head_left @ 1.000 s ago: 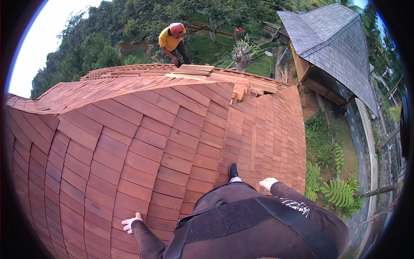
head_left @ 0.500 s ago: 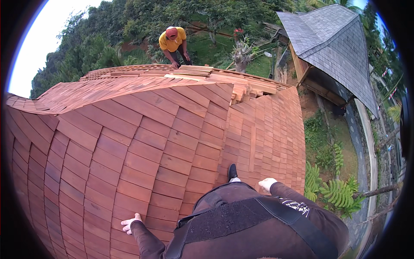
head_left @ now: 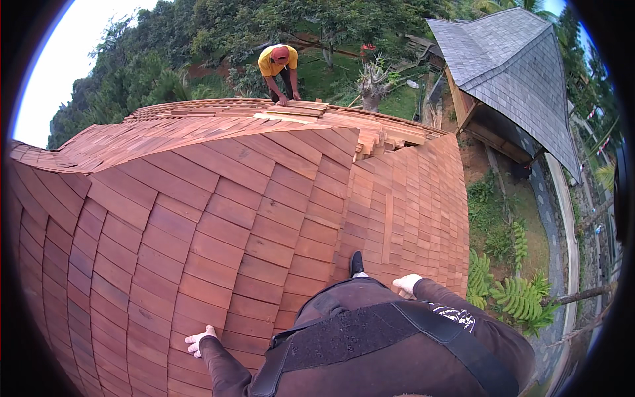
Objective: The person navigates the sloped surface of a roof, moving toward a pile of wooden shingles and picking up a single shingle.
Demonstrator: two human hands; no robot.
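Note:
My left hand (head_left: 200, 341), in a pale glove, rests on the reddish wooden shingles (head_left: 218, 264) with its fingers spread, holding nothing. Over the roof section to the right is my right hand (head_left: 406, 285), also in a pale glove. Its fingers look curled together, and whatever may be inside them is hidden. One dark shoe (head_left: 357, 263) of mine stands on the shingles near the ridge between the two roof slopes. My dark sleeves and a broad dark strap across my body fill the lower part of the view.
Beyond the roof a co-worker (head_left: 279, 66) in a yellow shirt and red cap bends over stacked wooden strips (head_left: 294, 109). Loose wood pieces (head_left: 390, 137) lie at a stepped gap. The roof edge drops off at the right toward ferns (head_left: 522, 298) and a grey-roofed building (head_left: 516, 59).
The co-worker has shifted slightly right and leans with both hands at the wood stack. My right hand has moved a little to the left; my left hand stays on the shingles.

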